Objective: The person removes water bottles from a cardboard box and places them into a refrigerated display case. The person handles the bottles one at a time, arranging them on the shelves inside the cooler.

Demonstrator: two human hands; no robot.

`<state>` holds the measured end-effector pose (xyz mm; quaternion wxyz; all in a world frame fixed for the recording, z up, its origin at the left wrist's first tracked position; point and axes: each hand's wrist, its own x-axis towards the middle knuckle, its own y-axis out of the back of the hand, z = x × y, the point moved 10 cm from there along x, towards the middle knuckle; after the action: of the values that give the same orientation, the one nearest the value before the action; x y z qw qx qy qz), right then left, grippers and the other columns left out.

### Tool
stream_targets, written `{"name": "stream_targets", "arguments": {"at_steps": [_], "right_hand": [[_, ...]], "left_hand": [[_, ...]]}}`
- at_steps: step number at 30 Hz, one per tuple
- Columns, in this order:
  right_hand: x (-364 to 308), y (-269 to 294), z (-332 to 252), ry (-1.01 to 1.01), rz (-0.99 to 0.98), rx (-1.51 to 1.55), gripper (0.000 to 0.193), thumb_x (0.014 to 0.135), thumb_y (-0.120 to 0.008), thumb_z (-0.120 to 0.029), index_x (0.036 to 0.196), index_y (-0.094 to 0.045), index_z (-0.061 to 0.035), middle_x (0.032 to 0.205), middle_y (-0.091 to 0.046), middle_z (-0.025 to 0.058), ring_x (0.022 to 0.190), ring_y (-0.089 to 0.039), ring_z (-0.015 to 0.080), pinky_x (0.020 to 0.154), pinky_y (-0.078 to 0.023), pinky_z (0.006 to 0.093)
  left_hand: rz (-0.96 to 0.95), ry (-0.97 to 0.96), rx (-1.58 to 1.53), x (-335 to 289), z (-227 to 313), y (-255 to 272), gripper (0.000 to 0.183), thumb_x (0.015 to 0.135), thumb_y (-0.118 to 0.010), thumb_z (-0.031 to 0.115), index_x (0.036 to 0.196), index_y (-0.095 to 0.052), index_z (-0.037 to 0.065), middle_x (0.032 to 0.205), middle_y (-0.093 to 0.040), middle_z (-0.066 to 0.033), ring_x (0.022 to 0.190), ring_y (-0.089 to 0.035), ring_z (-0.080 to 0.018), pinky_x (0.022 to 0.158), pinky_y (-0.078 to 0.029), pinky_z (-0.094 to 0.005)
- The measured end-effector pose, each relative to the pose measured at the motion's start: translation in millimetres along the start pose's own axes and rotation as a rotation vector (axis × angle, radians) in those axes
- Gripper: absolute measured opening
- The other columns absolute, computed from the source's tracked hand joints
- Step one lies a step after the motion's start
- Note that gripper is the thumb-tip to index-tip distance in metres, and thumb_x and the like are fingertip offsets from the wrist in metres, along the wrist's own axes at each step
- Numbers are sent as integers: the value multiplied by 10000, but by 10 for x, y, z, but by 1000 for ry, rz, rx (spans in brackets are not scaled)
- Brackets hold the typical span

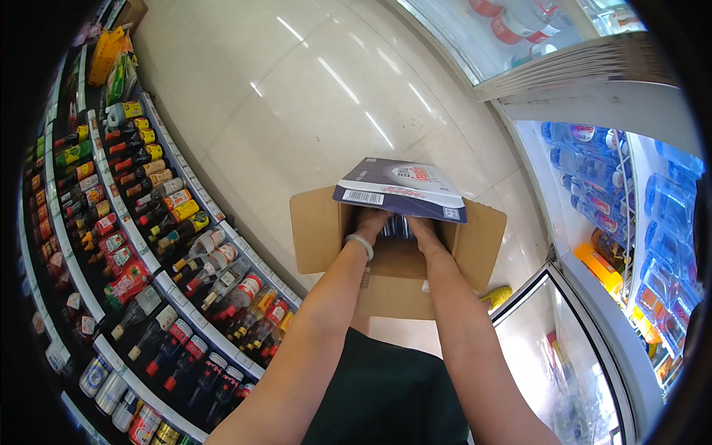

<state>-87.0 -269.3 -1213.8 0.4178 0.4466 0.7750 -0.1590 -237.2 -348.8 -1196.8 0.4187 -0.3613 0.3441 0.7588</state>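
Round L/R hands (372,221) (423,230): cardbd box (397,262)

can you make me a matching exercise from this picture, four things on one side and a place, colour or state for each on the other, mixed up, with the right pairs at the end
1 left hand
2 cardboard box
3 blue-tinted bottles
4 purple-and-white panel

A inside the cooler at the right
B over the box's far edge
C brown and open
D reaching in, white band at its wrist

Pairs: 1-D, 2-C, 3-A, 4-B
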Motion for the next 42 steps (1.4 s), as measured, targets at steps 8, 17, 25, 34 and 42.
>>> {"name": "stream_targets", "arguments": {"at_steps": [8,17,25,34,42], "right_hand": [[-1073,15,-506,-165,-288,-122,622,964,-594,-519,1329,-560,-15,1212,-661,144,1084,-626,258,953,-463,338],[-4023,1010,-582,-280,-303,491,488,1042,-506,-377,1377,-520,-22,1182,-666,87,1030,-652,173,913,-526,332],[-5077,2260,-1165,-166,-226,85,597,945,-670,-405,1342,-549,24,1186,-671,122,1059,-647,223,913,-511,350],[-6231,3739,-3890,614,332,321,579,1000,-612,-258,1455,-401,32,1328,-575,132,1228,-521,181,1031,-431,325],[-8782,4625,-5930,1162,782,34,734,739,-871,-159,1340,-464,-50,1261,-618,136,1148,-619,247,967,-501,379]], "left_hand": [[-37,166,-194,-1321,203,212,383,943,-626,357,1180,-620,56,1026,-671,-77,830,-658,-167,756,-534,-312],[-304,183,-428,-4299,502,-364,320,970,-593,262,1211,-581,51,960,-665,-38,826,-649,-128,742,-550,-289],[-489,215,-409,-5709,1082,-898,510,897,-705,257,1295,-514,2,1061,-662,-93,953,-663,-177,837,-545,-324],[-913,-495,-110,-6592,4403,-1260,491,862,-783,133,1279,-541,40,1059,-650,-36,929,-611,-101,773,-522,-273],[-556,-1710,397,-9201,6891,-1134,725,638,-849,157,1298,-566,57,1111,-642,-140,984,-663,-295,869,-541,-376]]}}
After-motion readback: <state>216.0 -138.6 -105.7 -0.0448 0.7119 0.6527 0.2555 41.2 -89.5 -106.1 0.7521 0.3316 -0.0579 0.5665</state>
